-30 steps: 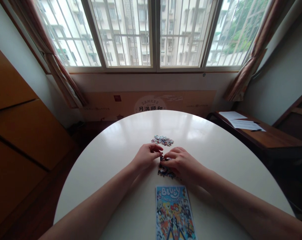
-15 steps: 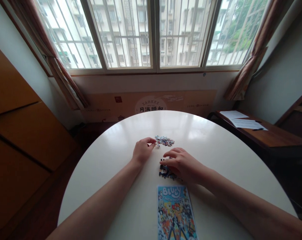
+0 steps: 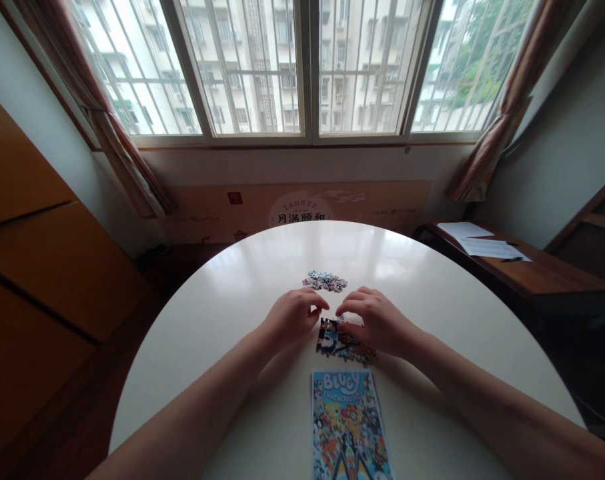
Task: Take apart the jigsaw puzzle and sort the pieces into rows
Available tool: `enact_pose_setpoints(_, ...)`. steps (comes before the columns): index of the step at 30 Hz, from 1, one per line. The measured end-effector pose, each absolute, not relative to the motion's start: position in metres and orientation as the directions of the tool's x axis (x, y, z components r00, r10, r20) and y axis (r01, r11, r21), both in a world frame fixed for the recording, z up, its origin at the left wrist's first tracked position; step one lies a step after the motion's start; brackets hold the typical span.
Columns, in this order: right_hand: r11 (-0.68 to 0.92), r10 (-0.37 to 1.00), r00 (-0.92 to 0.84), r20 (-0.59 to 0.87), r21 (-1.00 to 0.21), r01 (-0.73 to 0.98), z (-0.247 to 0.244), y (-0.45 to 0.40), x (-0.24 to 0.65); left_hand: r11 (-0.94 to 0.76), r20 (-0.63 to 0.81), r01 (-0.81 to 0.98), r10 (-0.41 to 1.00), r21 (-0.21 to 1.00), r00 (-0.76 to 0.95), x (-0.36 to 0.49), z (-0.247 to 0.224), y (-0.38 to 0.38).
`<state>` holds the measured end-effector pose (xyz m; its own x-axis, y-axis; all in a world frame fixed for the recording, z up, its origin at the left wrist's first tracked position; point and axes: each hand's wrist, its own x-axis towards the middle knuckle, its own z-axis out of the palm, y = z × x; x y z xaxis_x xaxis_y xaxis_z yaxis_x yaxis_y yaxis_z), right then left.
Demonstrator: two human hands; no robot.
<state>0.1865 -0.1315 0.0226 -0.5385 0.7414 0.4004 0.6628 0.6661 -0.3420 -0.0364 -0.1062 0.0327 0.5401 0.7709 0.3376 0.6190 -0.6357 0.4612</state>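
A partly joined jigsaw puzzle (image 3: 328, 341) lies on the white round table, its right part covered by my right hand (image 3: 379, 321). That hand is curved over its upper edge, thumb touching it and fingers apart. A small light bit shows between thumb and forefinger; I cannot tell whether it is loose. My left hand (image 3: 293, 313) is just left of the puzzle's top edge, thumb and forefinger closed in a pinch at a puzzle piece mostly hidden by the fingertips. Beyond both hands lies a pile of loose puzzle pieces (image 3: 325, 281).
Nearest me on the white table (image 3: 192, 347) lies a colourful Bluey picture sheet (image 3: 349, 427). To the right stands a brown side table (image 3: 547, 277) with papers (image 3: 492, 249) and pens. A barred window (image 3: 262, 73) is ahead, wooden cabinets (image 3: 27, 253) at the left.
My left hand has come from the loose pile toward me and right, close to the joined puzzle. My right hand has shifted slightly, uncovering more of the puzzle, its fingers more curled.
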Motion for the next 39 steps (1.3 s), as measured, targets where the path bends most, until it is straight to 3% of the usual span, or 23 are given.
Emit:
enact_pose_setpoints(4, 0.663, 0.745, -0.532, 0.404, -0.357, 0.658, 0.021, -0.132, 0.183, -0.666, 0.294, 0.553, 0.731, 0.5, 0.615, -0.04, 0.032, -0.106)
enact_pose_setpoints(11, 0.636, 0.769, -0.492, 0.408, -0.405, 0.657, 0.016, -0.128, 0.176, -0.633, 0.22, 0.609, 0.757, 0.478, 0.615, -0.037, 0.032, -0.106)
enact_pose_setpoints(21, 0.535, 0.845, -0.397, 0.359, -0.546, 0.645, 0.018, -0.13, 0.174, -0.499, 0.125, 0.675, 0.843, 0.543, 0.524, -0.031, 0.032, -0.108)
enact_pose_setpoints(28, 0.471, 0.882, -0.332, 0.335, -0.614, 0.633, 0.015, -0.125, 0.175, -0.494, 0.12, 0.688, 0.848, 0.532, 0.516, -0.03, 0.032, -0.108)
enact_pose_setpoints(35, 0.419, 0.904, -0.254, 0.344, -0.595, 0.686, 0.012, -0.119, 0.182, -0.51, 0.121, 0.683, 0.838, 0.523, 0.533, -0.03, 0.032, -0.107)
enact_pose_setpoints(39, 0.29, 0.952, -0.123, 0.279, -0.703, 0.65, 0.006, -0.103, 0.185, -0.527, 0.119, 0.683, 0.827, 0.506, 0.55, -0.03, 0.032, -0.106)
